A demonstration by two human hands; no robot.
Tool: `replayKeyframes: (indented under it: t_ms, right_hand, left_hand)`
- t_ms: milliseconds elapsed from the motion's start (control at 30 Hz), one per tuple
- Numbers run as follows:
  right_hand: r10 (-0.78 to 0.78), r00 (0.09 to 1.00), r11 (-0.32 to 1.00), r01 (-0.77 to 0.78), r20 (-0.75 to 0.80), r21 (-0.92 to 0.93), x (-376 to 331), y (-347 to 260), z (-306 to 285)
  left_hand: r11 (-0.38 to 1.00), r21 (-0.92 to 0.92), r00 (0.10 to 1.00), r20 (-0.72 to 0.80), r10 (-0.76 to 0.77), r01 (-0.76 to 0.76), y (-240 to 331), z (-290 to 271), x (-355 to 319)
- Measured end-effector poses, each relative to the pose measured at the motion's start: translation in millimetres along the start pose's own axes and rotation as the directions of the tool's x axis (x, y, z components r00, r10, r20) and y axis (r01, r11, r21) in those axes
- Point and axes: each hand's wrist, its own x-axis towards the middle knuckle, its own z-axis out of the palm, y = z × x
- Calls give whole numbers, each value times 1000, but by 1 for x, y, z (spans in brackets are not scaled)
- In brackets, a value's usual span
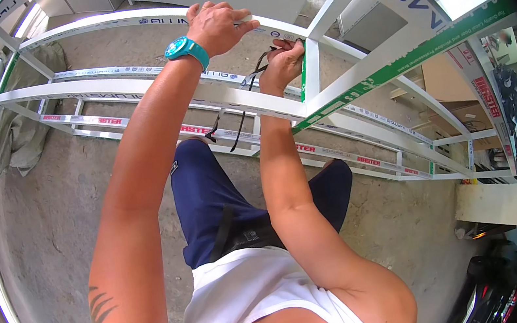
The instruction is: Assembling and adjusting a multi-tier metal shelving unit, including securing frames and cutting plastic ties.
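Note:
A white metal frame (148, 84) of long rails and short crosspieces stretches across in front of me. My left hand (217, 28), with a turquoise watch (187, 50) on its wrist, lies over the far top rail (113, 22), fingers curled across its edge and thumb pointing right. Between the rails reaches my right hand (283, 64), its fingers bent in beside a crosspiece (310, 71) with green film. What those fingers pinch is too small to make out. Beside that hand a thin black cord (243, 116) hangs down past the near rails.
More white rails (390, 63) rise close on the right, with a cardboard box (449, 85) behind them. Grey sheeting (24, 141) is heaped at the left. A pale shelf (499, 205) and a dark machine (497, 283) stand at the lower right. Underneath is concrete floor (82, 226).

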Motion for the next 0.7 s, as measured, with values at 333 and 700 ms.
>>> replayKeyframes:
  t_ms: [333, 700]
  right_hand:
    - [48, 997, 999, -49, -54, -5, -6, -9, 7]
    - [266, 959, 962, -257, -101, 97, -22, -38, 9]
  left_hand:
    - [1000, 9, 1000, -18, 1, 0, -1, 1, -1]
    - [1000, 2, 1000, 11, -13, 13, 1, -3, -2]
